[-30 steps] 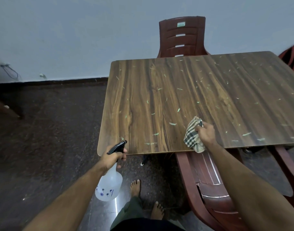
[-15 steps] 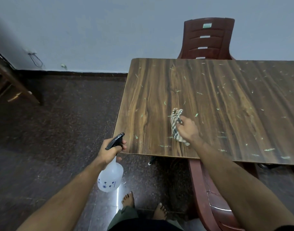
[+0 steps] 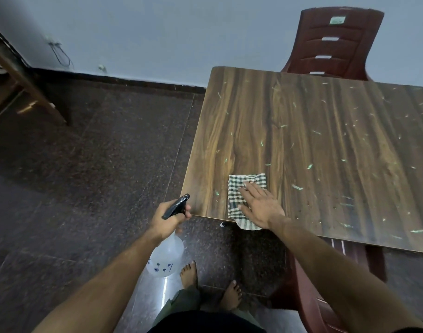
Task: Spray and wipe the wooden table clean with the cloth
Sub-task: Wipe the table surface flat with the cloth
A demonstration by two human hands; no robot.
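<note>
The right hand [image 3: 261, 207] lies flat, fingers straight and spread, pressing the green-and-white checked cloth [image 3: 241, 188] onto the wooden table [image 3: 325, 145] in the lower middle of the frame. The cloth sits near the table's front left corner, and its lower end droops over the front edge. It looks thin, soft and limp, so it should bunch and fold under any sideways push; an open palm across its middle looks the best way to drive it, with the hanging corner drawn back up so it does not drag off the edge.

Left of it, just off the table's corner, the left hand [image 3: 168, 217] grips the black trigger head of a translucent spray bottle [image 3: 166, 255], fingers curled round the neck, the nozzle pointing up and right towards the tabletop. The bottle body hangs below the hand. It looks like light plastic; how full it is cannot be told.

Pale green flecks and scraps [image 3: 309, 166] are scattered all over the tabletop, thick to the right. Little of the wiping looks done. The laminate has a smooth sheen, likely slick once wet, so the cloth should glide easily.

A dark red plastic chair [image 3: 335, 42] stands behind the table at upper right, another is tucked in at lower right [image 3: 330, 304]. Bare feet [image 3: 189, 272] stand on the dark floor at bottom centre.
</note>
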